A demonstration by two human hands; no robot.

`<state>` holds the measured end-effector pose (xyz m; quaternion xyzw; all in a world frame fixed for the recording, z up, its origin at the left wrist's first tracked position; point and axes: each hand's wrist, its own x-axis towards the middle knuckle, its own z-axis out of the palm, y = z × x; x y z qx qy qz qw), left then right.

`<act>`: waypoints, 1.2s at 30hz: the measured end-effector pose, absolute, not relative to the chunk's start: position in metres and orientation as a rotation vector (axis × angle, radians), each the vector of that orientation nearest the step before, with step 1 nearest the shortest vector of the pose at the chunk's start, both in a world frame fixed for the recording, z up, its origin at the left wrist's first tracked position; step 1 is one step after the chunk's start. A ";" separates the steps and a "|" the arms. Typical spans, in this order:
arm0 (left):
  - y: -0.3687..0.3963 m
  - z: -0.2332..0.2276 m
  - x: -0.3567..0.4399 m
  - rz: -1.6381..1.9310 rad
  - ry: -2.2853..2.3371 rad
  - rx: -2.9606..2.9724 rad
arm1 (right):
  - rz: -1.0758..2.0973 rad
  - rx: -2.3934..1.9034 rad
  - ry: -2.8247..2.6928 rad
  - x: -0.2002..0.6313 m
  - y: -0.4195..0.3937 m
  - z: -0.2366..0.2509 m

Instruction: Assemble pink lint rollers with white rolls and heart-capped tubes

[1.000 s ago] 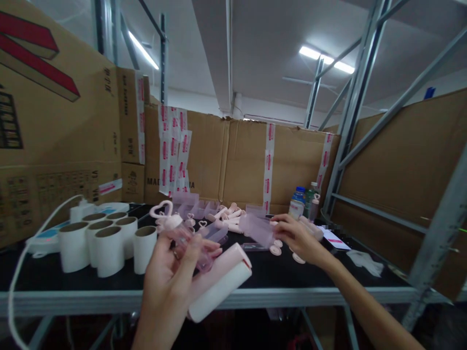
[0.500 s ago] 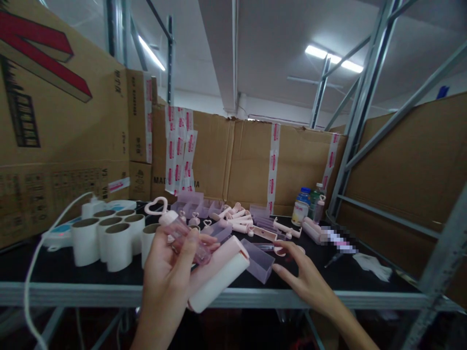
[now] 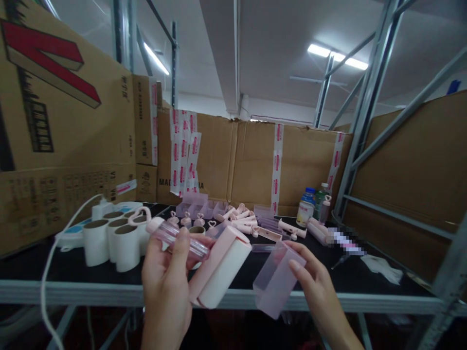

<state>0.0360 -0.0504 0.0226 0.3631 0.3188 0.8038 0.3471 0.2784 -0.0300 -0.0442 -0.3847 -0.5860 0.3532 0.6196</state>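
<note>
My left hand (image 3: 170, 277) is closed around a clear pink tube (image 3: 184, 240) whose pale pink cap carries a heart-shaped loop (image 3: 139, 216). Beside it, the same hand also holds a pink case (image 3: 213, 260) with a white paper roll (image 3: 228, 272) in it, tilted over the table's front edge. Between thumb and fingers, my right hand (image 3: 315, 277) grips a translucent lilac box (image 3: 277, 282), tilted, at its upper right end. The two hands are apart, with the box right of the roll.
White paper rolls (image 3: 127, 248) stand at the left by a white cable (image 3: 49, 272). Pink parts (image 3: 241, 216) and lilac trays (image 3: 195, 204) lie at the back. Bottles (image 3: 305, 209) stand at the back right, near a white cloth (image 3: 381, 268). Cardboard walls (image 3: 251, 155) enclose the table.
My right hand has taken hold of the lilac box and lifted it off the table toward me. The capped tube in my left hand has tipped to lie flatter.
</note>
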 end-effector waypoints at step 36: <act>-0.062 0.005 0.078 1.825 0.860 0.860 | 0.839 -0.831 -1.300 0.226 -0.050 -0.032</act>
